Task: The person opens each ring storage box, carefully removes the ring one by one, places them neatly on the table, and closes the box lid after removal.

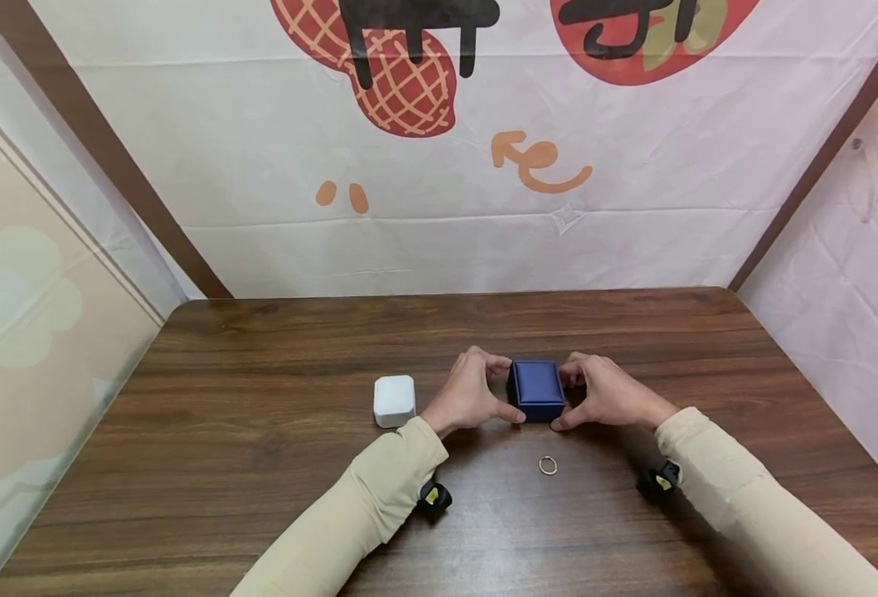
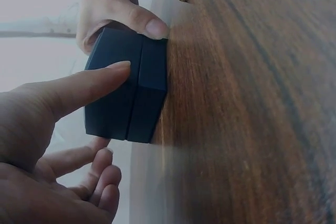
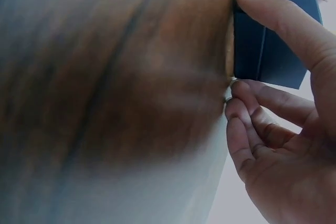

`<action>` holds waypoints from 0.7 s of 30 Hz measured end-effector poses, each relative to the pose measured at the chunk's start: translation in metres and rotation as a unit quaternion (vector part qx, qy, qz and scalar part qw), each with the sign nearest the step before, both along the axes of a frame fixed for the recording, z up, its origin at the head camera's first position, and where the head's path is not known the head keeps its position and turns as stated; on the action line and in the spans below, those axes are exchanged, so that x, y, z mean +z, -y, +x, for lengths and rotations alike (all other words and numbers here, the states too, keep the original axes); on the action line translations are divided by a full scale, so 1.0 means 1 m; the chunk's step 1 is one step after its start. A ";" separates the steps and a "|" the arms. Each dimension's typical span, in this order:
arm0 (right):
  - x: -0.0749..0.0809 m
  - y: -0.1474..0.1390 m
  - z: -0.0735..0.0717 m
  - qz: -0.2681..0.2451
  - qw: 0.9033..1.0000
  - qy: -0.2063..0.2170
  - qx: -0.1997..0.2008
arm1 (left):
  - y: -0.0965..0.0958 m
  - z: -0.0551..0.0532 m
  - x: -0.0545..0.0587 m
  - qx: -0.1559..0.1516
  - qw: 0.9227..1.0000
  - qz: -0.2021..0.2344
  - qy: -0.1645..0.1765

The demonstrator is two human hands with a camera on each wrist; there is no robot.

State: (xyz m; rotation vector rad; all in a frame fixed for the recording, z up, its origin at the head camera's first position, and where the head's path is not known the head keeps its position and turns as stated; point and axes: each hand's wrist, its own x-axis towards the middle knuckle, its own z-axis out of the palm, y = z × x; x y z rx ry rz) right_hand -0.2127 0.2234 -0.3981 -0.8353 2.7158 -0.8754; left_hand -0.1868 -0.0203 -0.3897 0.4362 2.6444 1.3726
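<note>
A dark blue ring box (image 1: 538,390), its lid down, sits on the wooden table between both hands. My left hand (image 1: 476,390) grips it from the left, the thumb (image 2: 107,80) on the front of the lid and the fingers toward the back. From the right, my right hand (image 1: 608,391) holds the box low, its thumb (image 3: 268,11) across the lower front near the seam. The box's inside is hidden. A gold ring (image 1: 548,465) lies on the table in front of the box.
A white box (image 1: 395,400) with rounded corners stands left of my left hand. Behind the brown wooden table (image 1: 222,431) hangs a white printed cloth (image 1: 439,249), with more cloth along both sides.
</note>
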 end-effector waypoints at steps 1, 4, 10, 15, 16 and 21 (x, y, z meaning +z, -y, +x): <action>0.001 0.000 0.000 0.002 1.000 -0.001 0.003 | 0.000 0.000 0.001 0.001 1.000 -0.002 -0.001; 0.005 -0.003 0.001 0.007 1.000 -0.001 0.009 | 0.000 0.002 0.002 0.003 1.000 -0.005 0.000; 0.018 -0.010 0.004 -0.019 1.000 0.012 -0.009 | 0.008 0.005 0.013 -0.006 1.000 -0.013 -0.013; 0.029 -0.015 0.009 -0.031 0.999 0.018 -0.039 | 0.023 0.006 0.027 0.004 0.999 -0.015 -0.039; 0.030 -0.016 0.010 -0.034 0.998 0.016 -0.045 | 0.027 0.006 0.030 0.008 0.999 -0.013 -0.047; 0.036 -0.019 0.013 -0.058 0.995 -0.014 -0.083 | 0.052 0.007 0.043 0.031 0.996 0.016 -0.086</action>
